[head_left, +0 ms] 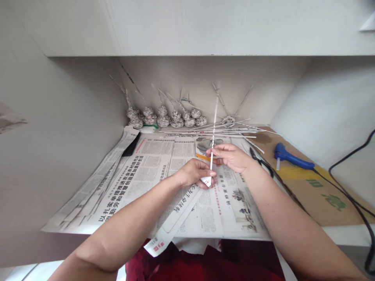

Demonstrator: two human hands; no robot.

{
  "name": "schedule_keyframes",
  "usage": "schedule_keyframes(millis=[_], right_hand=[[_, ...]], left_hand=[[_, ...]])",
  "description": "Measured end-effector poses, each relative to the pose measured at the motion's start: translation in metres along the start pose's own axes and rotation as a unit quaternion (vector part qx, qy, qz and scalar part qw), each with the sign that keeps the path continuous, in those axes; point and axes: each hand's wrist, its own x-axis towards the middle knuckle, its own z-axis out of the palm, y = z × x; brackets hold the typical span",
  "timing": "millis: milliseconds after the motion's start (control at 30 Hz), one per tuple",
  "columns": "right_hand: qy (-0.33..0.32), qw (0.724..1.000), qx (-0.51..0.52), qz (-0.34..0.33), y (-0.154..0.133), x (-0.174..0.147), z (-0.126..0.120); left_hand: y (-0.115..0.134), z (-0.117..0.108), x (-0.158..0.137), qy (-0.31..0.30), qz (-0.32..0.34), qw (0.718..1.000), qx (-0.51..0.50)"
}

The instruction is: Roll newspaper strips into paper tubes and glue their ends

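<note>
A newspaper strip (173, 221) runs up from near my lap and narrows into a thin rolled paper tube (215, 113) that points upward. My left hand (197, 173) pinches the strip where the flat paper turns into the roll. Higher up, my right hand (230, 156) grips the rolled part between thumb and fingers. Just behind the tube, an orange-yellow stick (202, 157) shows partly, its right end hidden by my right hand. Both hands are above newspaper sheets (146, 187) spread on the table.
Several woven paper gourds (177, 119) stand along the back wall. Loose paper tubes (187, 134) lie before them. Cut newspaper strips (96, 191) are stacked at left. Black scissors (259, 160) and a blue glue gun (293, 158) with a cord lie right, beside cardboard (328, 187). A panel (187, 29) overhangs the table.
</note>
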Motion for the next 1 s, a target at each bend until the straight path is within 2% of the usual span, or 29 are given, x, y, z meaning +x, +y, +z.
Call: schedule_keyframes(millis=[100, 267, 400, 600, 733, 900, 1000], right_hand=[[0.048, 0.999, 0.018, -0.010, -0.0007, -0.0006, 0.0027], [0.005, 1.000, 0.009, -0.006, -0.0006, -0.0005, 0.0033], [0.057, 0.998, 0.031, -0.019, 0.0013, 0.0011, 0.0011], [0.001, 1.000, 0.020, -0.013, 0.0005, 0.0004, 0.0002], [0.061, 0.997, 0.029, -0.021, 0.0014, 0.0014, 0.0010], [-0.013, 1.000, 0.009, -0.011, 0.0004, -0.0001, -0.0013], [0.036, 0.999, 0.019, -0.012, 0.0011, 0.0007, -0.0022]], left_hand=[[-0.0013, -0.0010, 0.0010, -0.007, 0.001, 1.000, 0.002], [-0.0001, -0.0004, 0.0002, -0.002, 0.003, 1.000, 0.004], [0.0007, 0.0012, -0.0008, -0.004, -0.001, 1.000, 0.009], [0.0005, 0.0017, -0.0009, -0.005, 0.001, 1.000, 0.008], [0.0018, 0.0028, -0.0022, -0.007, -0.006, 1.000, 0.019], [0.0006, 0.0015, -0.0018, -0.011, 0.003, 1.000, 0.017], [-0.0007, 0.0009, -0.0015, -0.033, 0.002, 0.999, 0.020]])
